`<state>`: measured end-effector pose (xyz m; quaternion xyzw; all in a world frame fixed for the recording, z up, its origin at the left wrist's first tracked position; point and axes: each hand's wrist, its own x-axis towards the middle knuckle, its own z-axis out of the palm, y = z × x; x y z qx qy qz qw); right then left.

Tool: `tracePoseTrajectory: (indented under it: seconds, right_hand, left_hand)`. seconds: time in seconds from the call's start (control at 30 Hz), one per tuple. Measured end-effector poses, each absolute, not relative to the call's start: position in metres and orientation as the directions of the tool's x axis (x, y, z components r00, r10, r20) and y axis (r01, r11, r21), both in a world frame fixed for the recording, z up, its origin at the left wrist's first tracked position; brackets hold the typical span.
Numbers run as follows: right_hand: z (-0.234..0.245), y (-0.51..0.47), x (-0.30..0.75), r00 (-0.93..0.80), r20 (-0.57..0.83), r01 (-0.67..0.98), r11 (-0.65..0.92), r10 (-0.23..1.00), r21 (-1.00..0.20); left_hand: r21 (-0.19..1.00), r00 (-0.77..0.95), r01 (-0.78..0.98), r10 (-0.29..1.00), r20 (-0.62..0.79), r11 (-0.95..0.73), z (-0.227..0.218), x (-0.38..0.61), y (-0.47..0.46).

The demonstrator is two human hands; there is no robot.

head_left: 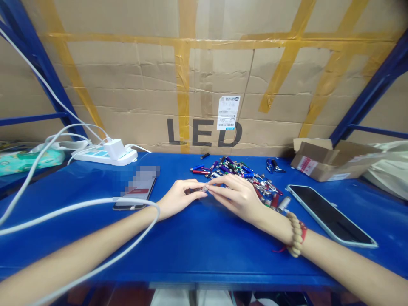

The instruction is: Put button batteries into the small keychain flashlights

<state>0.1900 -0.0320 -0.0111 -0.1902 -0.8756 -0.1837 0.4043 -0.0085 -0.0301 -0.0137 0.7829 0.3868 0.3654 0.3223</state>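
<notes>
Head view: the left hand [180,195] and right hand [237,193] pinch a small shiny piece [204,188] between their fingertips, above a blue table [191,246]. Just beyond lies a pile of colourful metal tubes [228,165]. One smartphone [331,214] lies right, another phone [140,191] left. Farther back are a white power strip [95,157], an open cardboard box [321,163] and a large carton [134,85] marked LED.

The bench [191,246] looks smooth and slightly glossy, and the small tubes [200,172] shiny and metallic. Creased, matt cardboard [143,85] carries glossy plastic tape [182,85]. The power strip [126,159] is smooth plastic; the bracelet beads [296,236] look matt and wooden.
</notes>
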Motion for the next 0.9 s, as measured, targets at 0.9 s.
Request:
tracePoseTrajectory:
  seconds: [0.9]
  right_hand:
    - [-0.018,-0.028,0.192,-0.655,0.49,0.65,0.759,0.575,-0.022]
  left_hand:
    - [0.853,0.227,0.316,0.906,0.356,-0.414,-0.015,-0.016,-0.018]
